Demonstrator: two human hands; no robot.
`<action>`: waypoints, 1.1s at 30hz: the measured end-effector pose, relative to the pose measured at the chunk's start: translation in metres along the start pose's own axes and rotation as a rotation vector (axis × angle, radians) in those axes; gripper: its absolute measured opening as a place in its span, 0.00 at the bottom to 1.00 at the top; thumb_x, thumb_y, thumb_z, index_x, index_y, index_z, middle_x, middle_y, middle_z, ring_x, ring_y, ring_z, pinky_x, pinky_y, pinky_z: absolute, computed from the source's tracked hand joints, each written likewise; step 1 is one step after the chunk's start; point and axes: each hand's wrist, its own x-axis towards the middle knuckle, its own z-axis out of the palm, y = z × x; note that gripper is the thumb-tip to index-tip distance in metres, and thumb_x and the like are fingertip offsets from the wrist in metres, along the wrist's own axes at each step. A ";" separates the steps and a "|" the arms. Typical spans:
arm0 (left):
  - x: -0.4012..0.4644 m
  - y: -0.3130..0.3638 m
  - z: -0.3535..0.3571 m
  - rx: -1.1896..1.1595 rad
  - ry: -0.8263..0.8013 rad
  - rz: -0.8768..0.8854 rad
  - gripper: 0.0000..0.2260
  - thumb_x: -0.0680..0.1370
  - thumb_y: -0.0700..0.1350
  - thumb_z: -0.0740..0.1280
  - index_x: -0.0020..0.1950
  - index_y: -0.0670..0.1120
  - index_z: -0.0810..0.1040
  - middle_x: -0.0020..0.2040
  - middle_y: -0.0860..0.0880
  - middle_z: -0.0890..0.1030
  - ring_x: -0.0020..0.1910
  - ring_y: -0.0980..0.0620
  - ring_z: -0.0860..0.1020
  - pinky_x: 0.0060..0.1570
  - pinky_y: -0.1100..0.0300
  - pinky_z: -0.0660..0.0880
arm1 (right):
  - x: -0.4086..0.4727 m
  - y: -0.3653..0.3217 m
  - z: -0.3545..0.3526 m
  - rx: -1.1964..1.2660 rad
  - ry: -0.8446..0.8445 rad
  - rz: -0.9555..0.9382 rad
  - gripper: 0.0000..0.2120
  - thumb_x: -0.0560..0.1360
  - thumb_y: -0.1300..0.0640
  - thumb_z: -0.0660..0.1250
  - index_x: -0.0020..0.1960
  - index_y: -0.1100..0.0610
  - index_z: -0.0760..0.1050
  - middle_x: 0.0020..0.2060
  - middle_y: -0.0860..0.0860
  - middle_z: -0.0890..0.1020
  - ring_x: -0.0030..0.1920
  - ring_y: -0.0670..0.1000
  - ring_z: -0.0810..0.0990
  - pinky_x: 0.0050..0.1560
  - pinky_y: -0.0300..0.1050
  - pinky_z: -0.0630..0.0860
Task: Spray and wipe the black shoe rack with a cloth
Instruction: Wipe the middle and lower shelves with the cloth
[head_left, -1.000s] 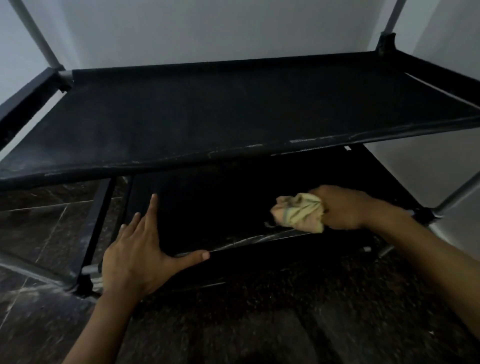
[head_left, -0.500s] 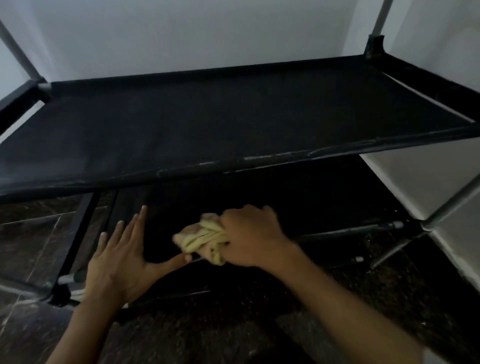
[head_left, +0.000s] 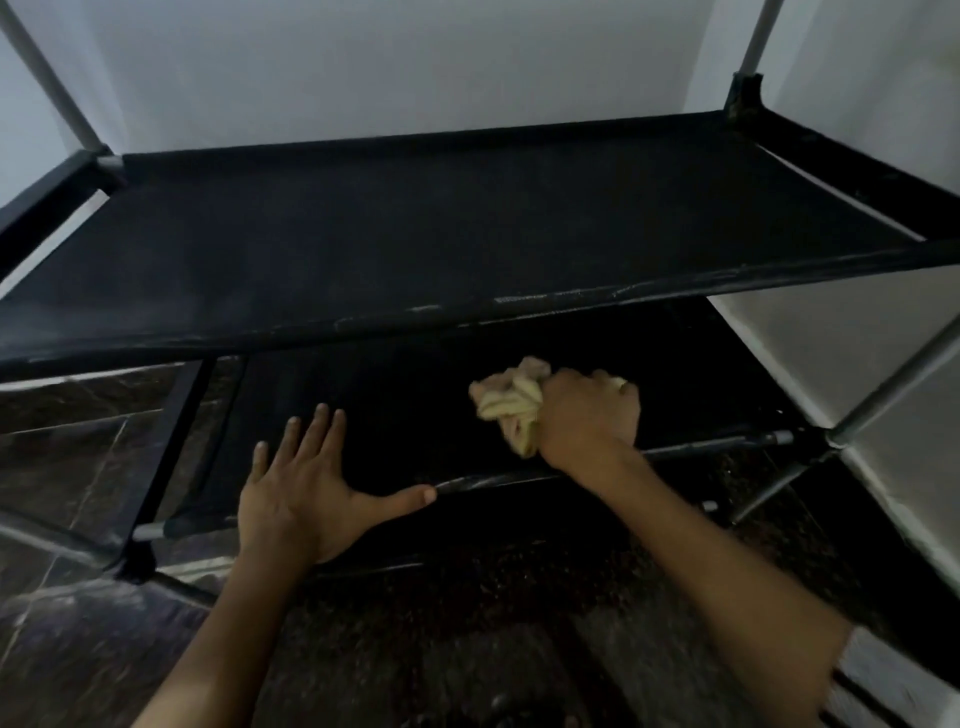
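Note:
The black shoe rack (head_left: 415, 244) fills the view, with a wide upper fabric shelf and a lower shelf (head_left: 395, 405) beneath it. My right hand (head_left: 587, 415) grips a crumpled pale yellow cloth (head_left: 511, 402) and presses it on the lower shelf, right of centre. My left hand (head_left: 306, 488) lies flat with fingers spread on the front left part of the lower shelf, thumb along its front bar. No spray bottle is in view.
Grey metal poles (head_left: 893, 384) rise at the rack's corners. A white wall (head_left: 415, 67) stands behind and another to the right. Dark marbled floor tiles (head_left: 67, 457) lie under and in front of the rack.
My right hand swept the cloth left toward my left hand, then back to the right and deeper on the lower shelf. My left hand stayed flat on the shelf front.

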 end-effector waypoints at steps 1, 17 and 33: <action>0.001 0.000 0.001 0.004 -0.007 0.006 0.65 0.48 0.86 0.41 0.77 0.50 0.43 0.78 0.53 0.43 0.77 0.51 0.44 0.74 0.48 0.44 | -0.011 -0.011 0.003 0.008 0.008 -0.082 0.11 0.74 0.53 0.63 0.55 0.53 0.73 0.53 0.51 0.79 0.57 0.55 0.74 0.54 0.51 0.64; 0.003 -0.006 0.005 0.022 0.011 0.040 0.63 0.49 0.86 0.39 0.77 0.53 0.41 0.77 0.54 0.42 0.76 0.52 0.43 0.75 0.48 0.42 | 0.074 -0.004 0.008 0.144 0.088 0.216 0.13 0.78 0.57 0.60 0.62 0.54 0.71 0.61 0.52 0.74 0.65 0.57 0.66 0.58 0.60 0.66; 0.003 -0.003 0.001 0.004 0.015 0.001 0.63 0.48 0.86 0.42 0.77 0.55 0.44 0.77 0.55 0.44 0.76 0.53 0.45 0.75 0.48 0.44 | 0.027 -0.029 0.013 0.161 -0.105 -0.366 0.24 0.73 0.47 0.67 0.68 0.46 0.66 0.63 0.47 0.70 0.67 0.52 0.63 0.57 0.59 0.66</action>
